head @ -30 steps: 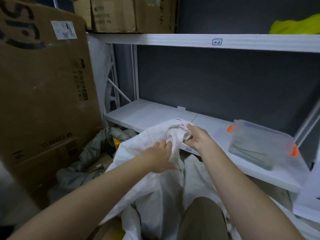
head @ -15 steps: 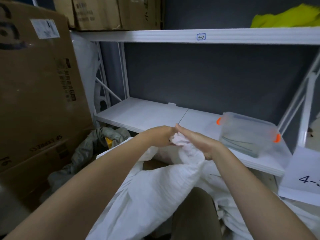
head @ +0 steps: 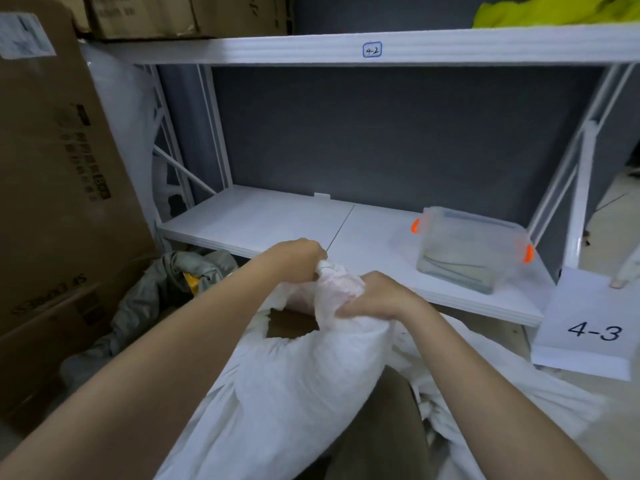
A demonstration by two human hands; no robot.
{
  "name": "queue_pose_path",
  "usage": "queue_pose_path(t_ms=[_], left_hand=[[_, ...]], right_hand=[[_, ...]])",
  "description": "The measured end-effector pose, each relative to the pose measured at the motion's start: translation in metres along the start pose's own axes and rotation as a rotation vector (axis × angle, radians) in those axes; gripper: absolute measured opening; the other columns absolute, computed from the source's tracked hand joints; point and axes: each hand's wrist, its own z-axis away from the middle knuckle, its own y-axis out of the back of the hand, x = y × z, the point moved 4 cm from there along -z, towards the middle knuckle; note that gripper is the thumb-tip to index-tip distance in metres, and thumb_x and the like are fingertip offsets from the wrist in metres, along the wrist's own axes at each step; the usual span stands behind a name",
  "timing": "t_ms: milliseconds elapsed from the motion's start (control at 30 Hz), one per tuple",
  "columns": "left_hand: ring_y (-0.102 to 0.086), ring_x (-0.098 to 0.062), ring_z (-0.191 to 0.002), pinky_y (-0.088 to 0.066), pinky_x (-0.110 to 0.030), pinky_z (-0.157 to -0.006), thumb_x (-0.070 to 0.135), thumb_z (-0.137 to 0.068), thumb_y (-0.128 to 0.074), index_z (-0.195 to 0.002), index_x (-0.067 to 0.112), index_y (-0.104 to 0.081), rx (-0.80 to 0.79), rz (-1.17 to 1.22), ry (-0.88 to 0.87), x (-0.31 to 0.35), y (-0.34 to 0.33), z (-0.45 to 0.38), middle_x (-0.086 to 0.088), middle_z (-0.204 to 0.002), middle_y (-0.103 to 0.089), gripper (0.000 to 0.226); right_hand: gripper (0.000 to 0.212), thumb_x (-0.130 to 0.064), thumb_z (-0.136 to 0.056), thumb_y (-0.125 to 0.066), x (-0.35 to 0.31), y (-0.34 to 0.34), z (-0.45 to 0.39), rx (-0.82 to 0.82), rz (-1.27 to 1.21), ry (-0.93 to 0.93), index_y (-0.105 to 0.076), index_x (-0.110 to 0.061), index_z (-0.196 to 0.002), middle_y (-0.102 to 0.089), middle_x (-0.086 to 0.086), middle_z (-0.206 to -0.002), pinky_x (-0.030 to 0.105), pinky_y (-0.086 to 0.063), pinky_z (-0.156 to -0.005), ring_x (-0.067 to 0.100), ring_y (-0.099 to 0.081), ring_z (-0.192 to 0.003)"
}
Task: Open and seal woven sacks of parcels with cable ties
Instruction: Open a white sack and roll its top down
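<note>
While both hands [head: 346, 282] clench the sack [head: 294, 386] neck before the shelf [head: 277, 220], bunched only, no tie seen yet.

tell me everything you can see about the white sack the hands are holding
The white woven sack looks like thin, crinkled woven plastic. Its body bulges full below and lies tilted across the person's lap, toward the lower left. The mouth is bunched into a twisted neck at the top, in front of the lower shelf. The left hand grips the end of the neck and the right hand grips just below it. A gap beside the neck shows something brown inside. No cable tie is visible on it.
</note>
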Motion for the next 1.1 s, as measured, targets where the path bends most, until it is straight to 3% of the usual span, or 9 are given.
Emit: queue_pose_path(t_ms=[200, 367, 500, 567, 700, 833, 967, 1033, 1100], left_hand=[[-0.054, -0.012, -0.066, -0.042, -0.021, -0.055, 0.028, -0.076, -0.068, -0.088, 0.016, -0.063, -0.236, 0.098, 0.0, 0.013, -0.006, 0.004, 0.007, -0.072, -0.056, 0.018], [-0.055, -0.024, -0.1, -0.037, -0.031, -0.071, 0.018, -0.087, -0.057, -0.103, 0.014, -0.055, 0.139, -0.152, -0.031, 0.001, -0.012, 0.009, -0.004, -0.103, -0.057, 0.016], [-0.056, -0.025, -0.08, -0.038, -0.028, -0.066, 0.018, -0.083, -0.063, -0.074, 0.013, -0.053, -0.02, 0.167, 0.087, -0.011, -0.04, 0.005, -0.003, -0.078, -0.058, 0.015], [-0.052, -0.02, -0.066, -0.039, -0.026, -0.061, 0.022, -0.076, -0.068, -0.068, 0.014, -0.054, -0.162, 0.409, 0.136, -0.009, -0.043, 0.001, -0.001, -0.068, -0.057, 0.018], [-0.06, -0.007, -0.071, -0.043, -0.02, -0.058, 0.031, -0.074, -0.072, -0.084, 0.023, -0.061, -0.261, 0.519, 0.113, -0.007, -0.034, 0.012, 0.012, -0.078, -0.063, 0.017], [-0.057, -0.025, -0.102, -0.042, -0.033, -0.078, 0.033, -0.088, -0.058, -0.107, 0.017, -0.055, 0.08, -0.214, 0.091, -0.029, -0.05, 0.023, -0.004, -0.111, -0.059, 0.025], [-0.058, -0.018, -0.079, -0.042, -0.026, -0.067, 0.022, -0.082, -0.07, -0.081, 0.015, -0.059, -0.11, 0.478, 0.122, -0.032, -0.07, 0.023, -0.005, -0.091, -0.066, 0.013], [-0.058, -0.016, -0.082, -0.043, -0.026, -0.073, 0.019, -0.074, -0.076, -0.092, 0.012, -0.066, -0.302, 0.789, 0.103, -0.029, -0.07, 0.024, -0.004, -0.092, -0.068, 0.021], [-0.058, -0.016, -0.087, -0.043, -0.026, -0.075, 0.026, -0.072, -0.077, -0.096, 0.016, -0.066, -0.369, 0.765, 0.099, -0.032, -0.073, 0.027, 0.001, -0.092, -0.066, 0.028]], right_hand=[[0.03, -0.027, -0.086, -0.056, -0.018, -0.022, -0.001, 0.33, 0.151, 0.181, -0.045, -0.013, -0.111, -0.056, 0.007, -0.109, 0.033, -0.039, -0.071, 0.03, -0.055, -0.102], [0.011, -0.022, -0.089, -0.065, 0.005, -0.033, -0.01, -0.259, -0.75, 0.031, -0.069, -0.015, -0.097, -0.073, -0.003, -0.083, 0.028, -0.049, -0.087, 0.007, -0.068, -0.078], [0.048, -0.044, -0.083, -0.062, 0.018, -0.026, -0.024, 0.181, 0.328, 0.016, -0.052, -0.017, -0.121, -0.06, 0.002, -0.118, 0.04, -0.043, -0.096, 0.023, -0.055, -0.11], [0.049, -0.031, -0.085, -0.059, 0.0, -0.033, -0.019, 0.355, 0.48, 0.174, -0.039, -0.021, -0.129, -0.049, 0.005, -0.126, 0.041, -0.037, -0.098, 0.029, -0.045, -0.119], [0.046, -0.029, -0.084, -0.064, -0.002, -0.06, -0.029, 0.21, 0.15, 0.227, -0.044, -0.017, -0.124, -0.055, 0.008, -0.111, 0.034, -0.043, -0.074, 0.029, -0.055, -0.104], [0.065, -0.052, -0.067, -0.079, 0.022, -0.065, -0.041, -0.226, -0.497, -0.086, -0.062, -0.011, -0.114, -0.069, 0.004, -0.102, 0.034, -0.053, -0.088, 0.018, -0.066, -0.096], [0.058, -0.038, -0.079, -0.068, 0.004, -0.057, -0.039, 0.28, 0.557, 0.136, -0.042, -0.018, -0.127, -0.054, 0.005, -0.123, 0.039, -0.043, -0.092, 0.026, -0.051, -0.115], [0.049, -0.029, -0.082, -0.065, -0.015, -0.065, -0.036, 0.376, 0.519, 0.284, -0.04, -0.019, -0.122, -0.053, 0.005, -0.116, 0.035, -0.043, -0.083, 0.026, -0.052, -0.109], [0.02, -0.026, -0.085, -0.063, -0.013, -0.072, -0.043, 0.164, 0.209, 0.201, -0.051, -0.017, -0.097, -0.058, 0.001, -0.091, 0.024, -0.044, -0.064, 0.019, -0.059, -0.085]])
